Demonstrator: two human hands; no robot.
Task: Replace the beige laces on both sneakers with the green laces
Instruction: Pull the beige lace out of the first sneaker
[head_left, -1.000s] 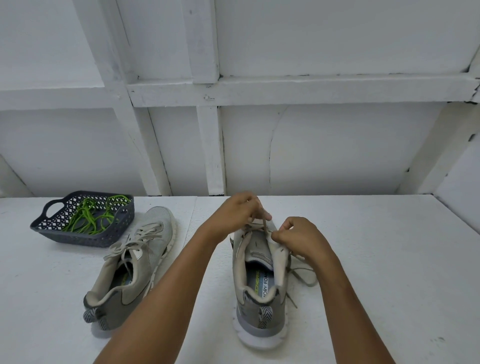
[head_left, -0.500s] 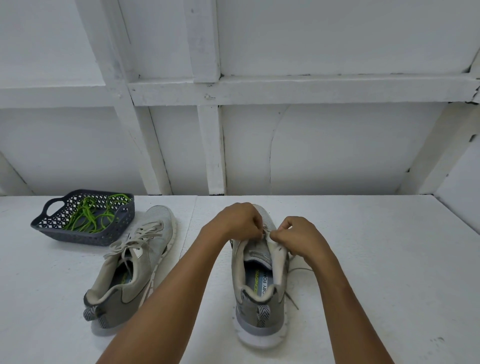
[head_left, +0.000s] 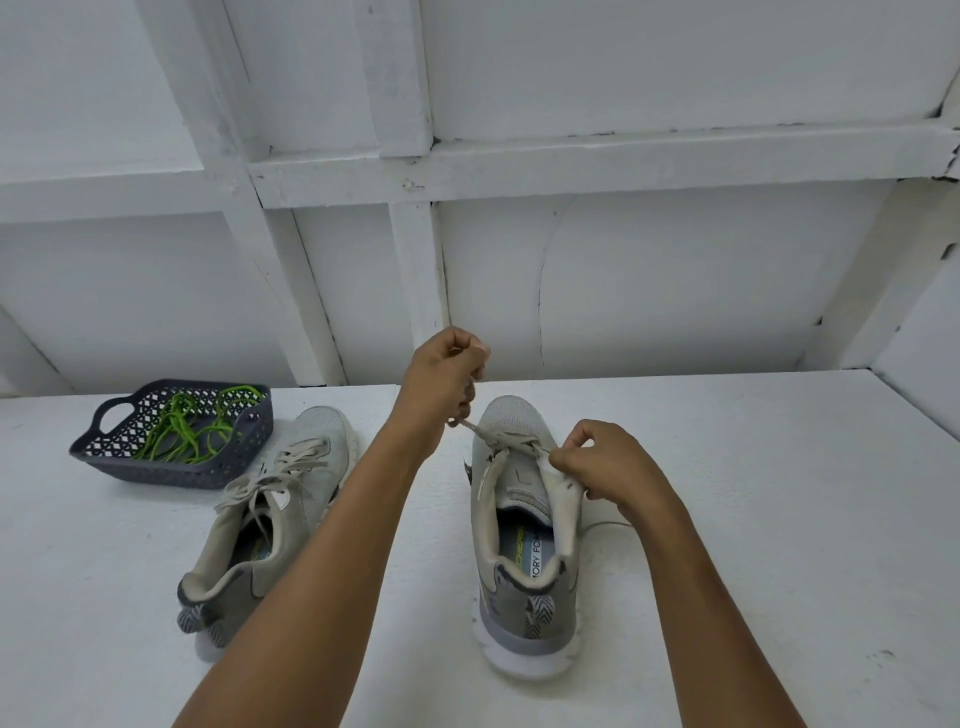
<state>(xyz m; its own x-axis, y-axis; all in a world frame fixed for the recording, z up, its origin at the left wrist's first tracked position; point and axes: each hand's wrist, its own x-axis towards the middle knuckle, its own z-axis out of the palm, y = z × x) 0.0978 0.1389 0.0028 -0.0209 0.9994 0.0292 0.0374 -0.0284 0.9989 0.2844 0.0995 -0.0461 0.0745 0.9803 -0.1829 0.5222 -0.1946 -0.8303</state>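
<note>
Two grey sneakers stand on the white table. The right sneaker (head_left: 524, 525) is in front of me, heel toward me, with most of its eyelets free of lace. My left hand (head_left: 447, 374) is raised above its toe and grips the beige lace (head_left: 480, 432), pulled taut up out of the eyelets. My right hand (head_left: 592, 460) pinches the sneaker's right eyelet flap. The left sneaker (head_left: 270, 514) lies to the left, still laced in beige. The green laces (head_left: 195, 431) are piled in a dark basket (head_left: 244, 457).
The basket sits at the table's far left. A loose end of the beige lace (head_left: 610, 526) lies on the table right of the right sneaker. A white panelled wall (head_left: 623, 291) rises just behind the table.
My left hand has risen from the sneaker's tongue to well above the toe, drawing the beige lace up and out. My right hand has stayed on the eyelet flap.
</note>
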